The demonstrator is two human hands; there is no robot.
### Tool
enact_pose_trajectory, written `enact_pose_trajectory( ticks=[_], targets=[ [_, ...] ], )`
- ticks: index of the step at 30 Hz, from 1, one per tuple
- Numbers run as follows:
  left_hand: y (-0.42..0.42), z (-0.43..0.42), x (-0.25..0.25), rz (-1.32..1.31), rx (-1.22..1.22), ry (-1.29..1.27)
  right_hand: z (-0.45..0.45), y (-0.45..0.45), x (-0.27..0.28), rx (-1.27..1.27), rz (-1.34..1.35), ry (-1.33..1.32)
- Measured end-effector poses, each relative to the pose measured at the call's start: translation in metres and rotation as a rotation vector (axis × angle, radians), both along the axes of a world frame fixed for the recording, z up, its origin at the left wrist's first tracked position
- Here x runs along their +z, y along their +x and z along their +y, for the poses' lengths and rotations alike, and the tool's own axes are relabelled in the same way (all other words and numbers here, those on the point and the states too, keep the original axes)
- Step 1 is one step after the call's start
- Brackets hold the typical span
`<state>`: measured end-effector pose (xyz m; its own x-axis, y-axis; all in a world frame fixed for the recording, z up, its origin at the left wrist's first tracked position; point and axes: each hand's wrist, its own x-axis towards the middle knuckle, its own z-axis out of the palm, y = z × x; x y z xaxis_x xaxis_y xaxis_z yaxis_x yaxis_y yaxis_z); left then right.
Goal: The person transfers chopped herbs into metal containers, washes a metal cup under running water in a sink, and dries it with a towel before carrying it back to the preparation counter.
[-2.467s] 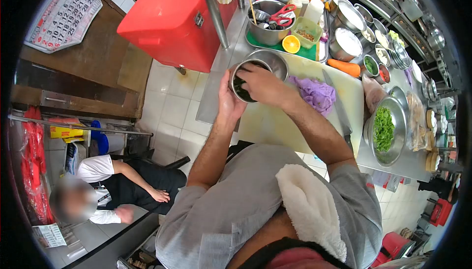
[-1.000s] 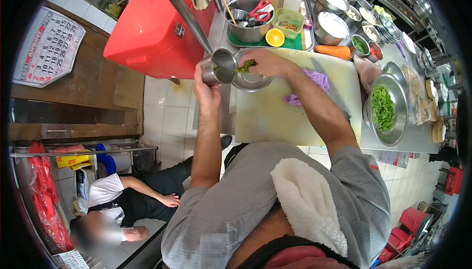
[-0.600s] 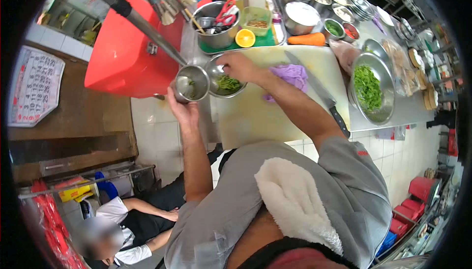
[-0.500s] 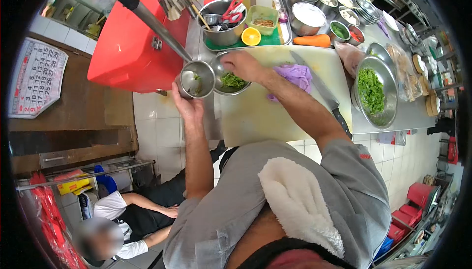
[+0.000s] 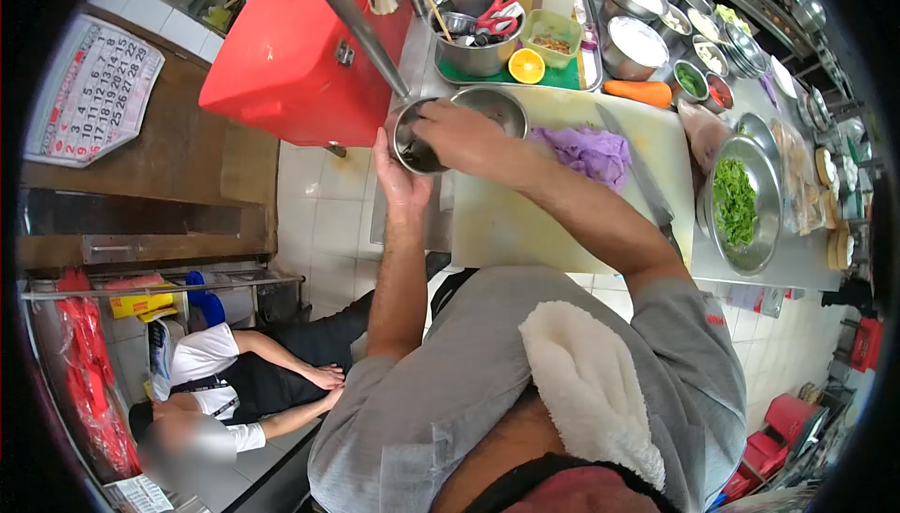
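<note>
My left hand (image 5: 405, 183) is closed around the underside of a steel ladle (image 5: 399, 143), whose long handle slants up to the left. Over its mouth is my right hand (image 5: 464, 138), fingers bunched together and dipping inside; what they pinch, if anything, is hidden. A few dark bits show inside the ladle. Just behind, a steel bowl (image 5: 506, 110) stands by the cutting board (image 5: 553, 223), partly covered by my right hand and wrist. On the board lie a crumpled purple cloth (image 5: 589, 155) and a large knife (image 5: 642, 171).
At the left edge of the counter stands a red cooler box (image 5: 281, 54). Behind the board are a pot of utensils (image 5: 478, 54), half an orange (image 5: 526, 66) and a carrot (image 5: 637, 92). Chopped greens (image 5: 734, 202) fill a bowl at right. A person (image 5: 253, 372) sits lower left.
My right hand has moved left from the bowl of greens to the ladle, its fingers now inside. My left hand still holds the ladle. The view has shifted slightly.
</note>
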<state>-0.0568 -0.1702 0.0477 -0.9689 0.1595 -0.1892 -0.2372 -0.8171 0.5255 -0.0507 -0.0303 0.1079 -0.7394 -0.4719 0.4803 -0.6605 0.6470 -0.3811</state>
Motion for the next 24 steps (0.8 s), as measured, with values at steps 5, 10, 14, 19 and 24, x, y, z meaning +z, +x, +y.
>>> enact_pose_trajectory(
  ticks=[5, 10, 14, 19, 24],
  targets=[
    [0.004, 0.013, 0.009, 0.090, -0.070, -0.045, -0.014, 0.002, -0.001, -0.035, -0.156, 0.357],
    [0.011, 0.015, 0.006, 0.031, -0.036, 0.039, -0.012, -0.001, 0.021, -0.156, -0.629, 0.112],
    [0.002, 0.014, 0.013, 0.069, -0.074, 0.026, -0.010, -0.004, 0.002, -0.077, -0.272, 0.134],
    [-0.001, 0.012, 0.019, 0.103, -0.141, -0.096, -0.002, -0.004, 0.002, 0.099, -0.099, 0.399],
    [-0.006, 0.017, 0.009, 0.116, -0.105, -0.139, 0.008, -0.003, 0.007, -0.023, -0.035, 0.476]
  ],
)
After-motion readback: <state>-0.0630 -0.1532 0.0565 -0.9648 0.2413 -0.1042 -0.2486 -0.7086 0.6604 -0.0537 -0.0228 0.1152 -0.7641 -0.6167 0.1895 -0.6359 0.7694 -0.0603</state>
